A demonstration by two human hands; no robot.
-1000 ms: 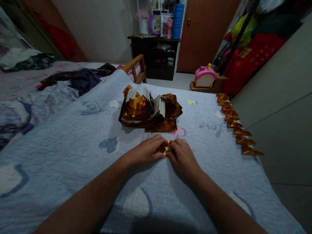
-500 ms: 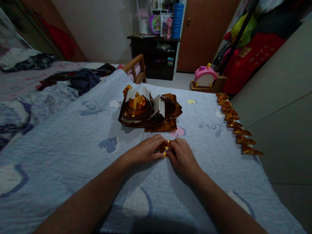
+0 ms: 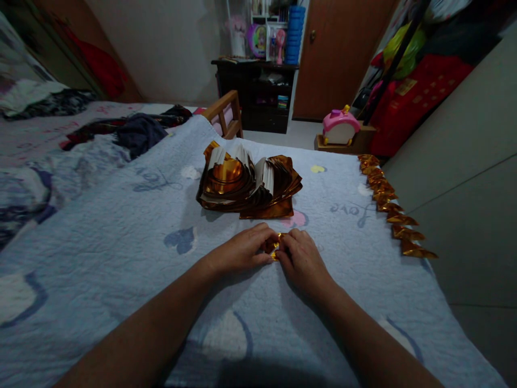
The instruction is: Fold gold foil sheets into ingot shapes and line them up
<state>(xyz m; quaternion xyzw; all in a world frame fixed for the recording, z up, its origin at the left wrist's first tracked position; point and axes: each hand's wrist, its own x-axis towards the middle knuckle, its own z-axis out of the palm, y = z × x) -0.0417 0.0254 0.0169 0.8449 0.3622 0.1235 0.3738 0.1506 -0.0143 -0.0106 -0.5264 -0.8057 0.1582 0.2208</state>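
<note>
My left hand and my right hand rest side by side on a pale blue quilt, fingers curled together over a small piece of gold foil paper. Only a sliver of the foil shows between the fingertips; the rest is hidden under them. Beyond the hands lies a fanned stack of gold foil sheets with white backs.
A row of several folded gold pieces lines the quilt's right edge beside a grey wall. Dark clothes lie at the far left. A wooden chair back, a dark shelf unit and a pink toy stand behind.
</note>
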